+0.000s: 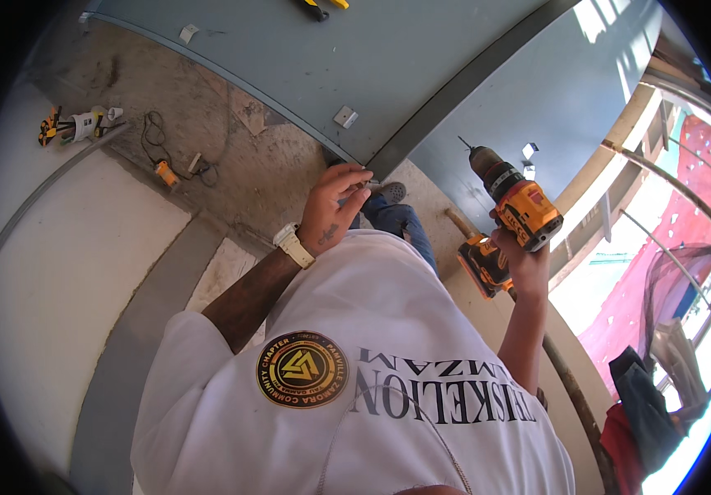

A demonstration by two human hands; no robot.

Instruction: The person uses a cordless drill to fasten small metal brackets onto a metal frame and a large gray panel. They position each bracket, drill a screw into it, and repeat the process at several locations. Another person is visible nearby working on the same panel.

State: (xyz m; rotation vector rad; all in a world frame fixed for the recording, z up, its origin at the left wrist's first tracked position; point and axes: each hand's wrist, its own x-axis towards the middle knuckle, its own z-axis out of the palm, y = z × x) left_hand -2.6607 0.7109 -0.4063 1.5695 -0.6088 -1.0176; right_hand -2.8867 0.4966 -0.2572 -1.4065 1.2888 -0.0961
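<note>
My right hand [522,254] is wrapped round the grip of a yellow-and-black cordless drill [527,208]. The drill tilts up and to the left, with a thin bit at its tip and its battery pack below my hand. Next to the near corner of a blue-grey panel [281,82], my left hand [332,208] has its thumb and fingers drawn together in a pinch. Whatever lies between those fingertips is too small to tell. A small metal bracket [344,116] sits on the panel, beyond my left hand.
A second blue-grey surface [553,115] lies to the right, past a raised edge. Yellow-handled pliers-like tool [322,8] rests at the far edge. Left, a corded yellow tool [165,173] lies on the dusty floor near a white bucket [85,126]. Dark cloth [646,404] hangs at right.
</note>
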